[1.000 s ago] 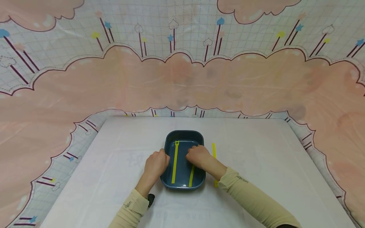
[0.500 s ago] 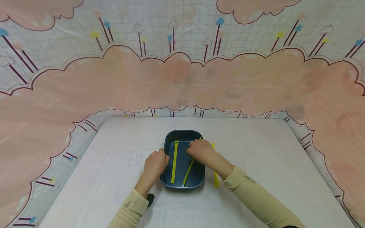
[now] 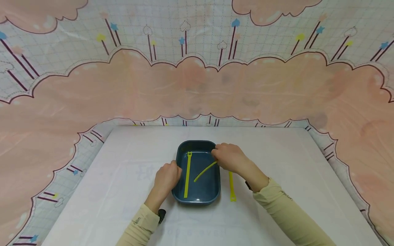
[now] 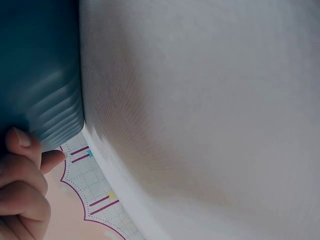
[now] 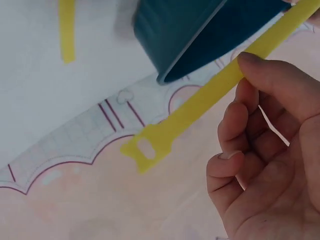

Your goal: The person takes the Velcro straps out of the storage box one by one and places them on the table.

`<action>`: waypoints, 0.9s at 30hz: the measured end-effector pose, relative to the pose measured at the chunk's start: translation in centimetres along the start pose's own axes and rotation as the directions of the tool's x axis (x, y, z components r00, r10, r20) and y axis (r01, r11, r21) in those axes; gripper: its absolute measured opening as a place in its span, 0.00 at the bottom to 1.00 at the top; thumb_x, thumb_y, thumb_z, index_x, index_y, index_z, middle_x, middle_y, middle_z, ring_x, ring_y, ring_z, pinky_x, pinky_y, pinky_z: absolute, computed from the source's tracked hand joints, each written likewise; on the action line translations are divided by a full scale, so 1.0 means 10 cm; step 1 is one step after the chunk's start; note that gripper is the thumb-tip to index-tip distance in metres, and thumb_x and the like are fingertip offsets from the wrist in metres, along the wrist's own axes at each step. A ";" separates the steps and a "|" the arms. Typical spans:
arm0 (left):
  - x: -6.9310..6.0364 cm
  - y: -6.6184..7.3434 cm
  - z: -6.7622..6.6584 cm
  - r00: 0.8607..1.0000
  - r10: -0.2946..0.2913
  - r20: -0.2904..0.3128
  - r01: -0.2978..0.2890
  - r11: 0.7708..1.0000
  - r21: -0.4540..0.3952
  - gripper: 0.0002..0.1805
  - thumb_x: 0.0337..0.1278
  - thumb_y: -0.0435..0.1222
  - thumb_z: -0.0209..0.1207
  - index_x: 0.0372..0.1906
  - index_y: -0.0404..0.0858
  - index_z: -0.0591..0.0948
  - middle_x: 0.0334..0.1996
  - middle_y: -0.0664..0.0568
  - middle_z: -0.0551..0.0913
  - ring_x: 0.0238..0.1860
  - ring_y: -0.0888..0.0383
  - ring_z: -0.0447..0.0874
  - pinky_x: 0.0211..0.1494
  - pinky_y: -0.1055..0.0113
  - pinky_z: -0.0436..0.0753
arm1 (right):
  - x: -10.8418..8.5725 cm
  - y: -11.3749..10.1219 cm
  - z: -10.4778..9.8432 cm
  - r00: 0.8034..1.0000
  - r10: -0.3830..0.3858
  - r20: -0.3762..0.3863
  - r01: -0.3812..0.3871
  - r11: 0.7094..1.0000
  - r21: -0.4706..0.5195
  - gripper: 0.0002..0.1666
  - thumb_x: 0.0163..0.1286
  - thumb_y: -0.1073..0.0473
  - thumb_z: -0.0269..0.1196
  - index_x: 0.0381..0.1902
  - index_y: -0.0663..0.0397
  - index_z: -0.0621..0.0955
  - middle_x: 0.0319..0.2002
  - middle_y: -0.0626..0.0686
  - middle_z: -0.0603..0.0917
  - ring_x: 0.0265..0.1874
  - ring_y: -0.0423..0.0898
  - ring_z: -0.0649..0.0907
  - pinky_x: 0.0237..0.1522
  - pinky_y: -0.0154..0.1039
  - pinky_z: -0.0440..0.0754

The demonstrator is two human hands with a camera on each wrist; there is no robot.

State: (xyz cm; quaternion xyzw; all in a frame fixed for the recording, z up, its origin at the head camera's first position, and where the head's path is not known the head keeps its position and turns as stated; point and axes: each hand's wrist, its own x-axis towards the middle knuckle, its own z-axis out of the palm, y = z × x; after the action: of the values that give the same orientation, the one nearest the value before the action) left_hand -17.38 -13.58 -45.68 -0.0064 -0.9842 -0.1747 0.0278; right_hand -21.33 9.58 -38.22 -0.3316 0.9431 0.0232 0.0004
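Pinching yellow strap (image 5: 205, 103): right fingers (image 5: 233, 120); slotted end (image 5: 162, 142) only in right wrist view. Left fingers (image 4: 22, 172) apparently gripping blue tray (image 3: 196, 202).

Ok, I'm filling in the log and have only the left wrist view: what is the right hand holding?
Observer: The right hand pinches a yellow strap.
Operator: I see just the outer wall of the blue container. Anything inside it?
Observer: Yes, a second strap lies lengthwise in there.
Operator: And on the white table, on the side I can't see?
Observer: A third strap lies beside the container, on the right-hand side.
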 end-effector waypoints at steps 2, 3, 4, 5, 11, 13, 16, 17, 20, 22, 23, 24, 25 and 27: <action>0.00 0.00 0.00 1.000 -0.001 0.002 0.001 1.000 -0.001 0.10 0.61 0.33 0.53 0.27 0.31 0.74 0.15 0.48 0.70 0.16 0.55 0.70 0.21 0.65 0.72 | -0.04 0.05 -0.02 1.000 0.017 -0.008 -0.016 0.999 0.034 0.03 0.61 0.61 0.68 0.31 0.49 0.83 0.27 0.46 0.77 0.28 0.43 0.74 0.31 0.36 0.75; 0.00 0.00 0.01 1.000 -0.001 0.000 0.001 1.000 0.000 0.10 0.61 0.33 0.53 0.27 0.31 0.74 0.15 0.48 0.71 0.16 0.55 0.70 0.21 0.64 0.72 | -0.07 0.08 -0.02 0.999 0.028 -0.016 -0.027 0.998 0.051 0.02 0.61 0.60 0.68 0.31 0.49 0.83 0.27 0.46 0.77 0.27 0.43 0.74 0.31 0.36 0.75; 0.00 0.00 0.01 1.000 0.000 -0.002 0.000 1.000 0.000 0.10 0.61 0.33 0.52 0.27 0.31 0.74 0.15 0.48 0.71 0.16 0.55 0.70 0.21 0.64 0.72 | -0.09 0.11 -0.02 0.999 0.038 -0.022 -0.037 0.997 0.064 0.03 0.61 0.60 0.68 0.31 0.49 0.82 0.27 0.46 0.76 0.27 0.43 0.74 0.30 0.36 0.75; 0.00 -0.01 0.01 1.000 0.002 -0.004 -0.002 1.000 0.001 0.10 0.61 0.33 0.52 0.27 0.31 0.74 0.15 0.47 0.71 0.16 0.55 0.70 0.21 0.63 0.72 | -0.11 0.13 -0.03 0.998 0.048 -0.030 -0.046 0.996 0.078 0.03 0.61 0.60 0.67 0.31 0.50 0.82 0.27 0.46 0.76 0.27 0.43 0.75 0.30 0.36 0.75; 0.00 0.00 0.00 1.000 0.001 -0.004 -0.001 1.000 0.004 0.10 0.61 0.33 0.52 0.26 0.32 0.74 0.15 0.47 0.71 0.15 0.55 0.70 0.20 0.64 0.71 | -0.25 0.29 -0.01 0.989 0.143 -0.034 -0.133 0.971 0.198 0.04 0.64 0.58 0.63 0.30 0.51 0.79 0.27 0.46 0.75 0.26 0.43 0.75 0.26 0.37 0.74; 0.00 0.00 0.00 1.000 -0.004 0.004 0.004 1.000 0.004 0.10 0.61 0.33 0.52 0.27 0.32 0.74 0.15 0.48 0.71 0.15 0.55 0.70 0.19 0.65 0.70 | -0.28 0.33 0.02 0.983 0.179 -0.031 -0.167 0.955 0.244 0.06 0.65 0.59 0.62 0.29 0.52 0.79 0.26 0.47 0.75 0.25 0.43 0.74 0.26 0.38 0.73; 0.00 0.01 -0.01 1.000 -0.012 0.018 0.012 1.000 0.001 0.10 0.62 0.34 0.52 0.27 0.31 0.74 0.15 0.48 0.70 0.15 0.56 0.70 0.19 0.66 0.70 | -0.33 0.39 0.07 0.972 0.234 -0.023 -0.215 0.925 0.312 0.08 0.66 0.59 0.60 0.27 0.54 0.79 0.25 0.48 0.75 0.24 0.44 0.74 0.25 0.38 0.72; 0.00 0.01 -0.01 1.000 -0.014 0.021 0.014 1.000 0.002 0.10 0.62 0.34 0.52 0.28 0.31 0.74 0.15 0.48 0.70 0.15 0.56 0.70 0.19 0.66 0.70 | -0.34 0.41 0.09 0.968 0.251 -0.018 -0.231 0.914 0.333 0.09 0.66 0.59 0.59 0.26 0.54 0.78 0.24 0.48 0.74 0.23 0.44 0.73 0.25 0.38 0.71; 0.00 0.01 -0.01 0.999 -0.018 0.026 0.018 1.000 0.001 0.10 0.62 0.34 0.52 0.28 0.31 0.74 0.15 0.48 0.70 0.15 0.56 0.70 0.20 0.66 0.70 | -0.38 0.46 0.17 0.953 0.302 0.014 -0.285 0.883 0.373 0.11 0.66 0.60 0.57 0.23 0.55 0.77 0.20 0.49 0.73 0.21 0.44 0.72 0.23 0.37 0.68; 0.01 0.00 -0.01 1.000 -0.016 0.024 0.016 1.000 0.003 0.10 0.62 0.34 0.52 0.28 0.31 0.74 0.15 0.48 0.70 0.15 0.55 0.70 0.20 0.66 0.70 | -0.41 0.49 0.22 0.941 0.335 0.046 -0.327 0.865 0.382 0.12 0.66 0.60 0.57 0.21 0.54 0.76 0.18 0.48 0.73 0.19 0.44 0.71 0.22 0.37 0.67; 0.01 0.00 -0.01 1.000 -0.014 0.023 0.014 1.000 0.004 0.10 0.62 0.34 0.52 0.28 0.31 0.74 0.15 0.48 0.70 0.15 0.55 0.70 0.20 0.65 0.70 | -0.43 0.51 0.24 0.935 0.350 0.063 -0.347 0.857 0.381 0.13 0.66 0.60 0.56 0.21 0.54 0.75 0.18 0.48 0.72 0.18 0.43 0.71 0.22 0.36 0.66; 0.01 0.00 -0.01 1.000 -0.012 0.021 0.012 1.000 0.005 0.10 0.62 0.34 0.52 0.28 0.31 0.74 0.15 0.48 0.70 0.15 0.55 0.70 0.20 0.65 0.70 | -0.44 0.52 0.27 0.928 0.363 0.079 -0.365 0.849 0.382 0.13 0.66 0.60 0.56 0.20 0.54 0.75 0.18 0.48 0.72 0.18 0.43 0.71 0.21 0.36 0.66; 0.01 0.00 -0.01 1.000 -0.011 0.020 0.011 1.000 0.006 0.10 0.62 0.34 0.52 0.28 0.31 0.74 0.15 0.48 0.70 0.15 0.55 0.70 0.20 0.65 0.70 | -0.46 0.53 0.29 0.921 0.378 0.099 -0.386 0.841 0.379 0.13 0.65 0.60 0.56 0.20 0.53 0.74 0.17 0.48 0.72 0.17 0.43 0.70 0.21 0.36 0.65; 0.01 -0.01 -0.01 1.000 -0.010 0.022 0.010 1.000 0.006 0.10 0.62 0.34 0.51 0.28 0.31 0.74 0.15 0.48 0.70 0.16 0.55 0.70 0.20 0.65 0.70 | -0.49 0.55 0.33 0.905 0.403 0.137 -0.423 0.824 0.376 0.14 0.64 0.59 0.56 0.18 0.53 0.73 0.17 0.48 0.71 0.17 0.43 0.69 0.20 0.36 0.65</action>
State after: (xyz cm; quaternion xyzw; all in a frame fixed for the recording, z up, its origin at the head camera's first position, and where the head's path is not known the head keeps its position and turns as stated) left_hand -17.48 -13.64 -45.63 -0.0032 -0.9850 -0.1719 0.0163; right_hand -21.06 17.08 -41.17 -0.1119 0.9768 -0.1604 0.0867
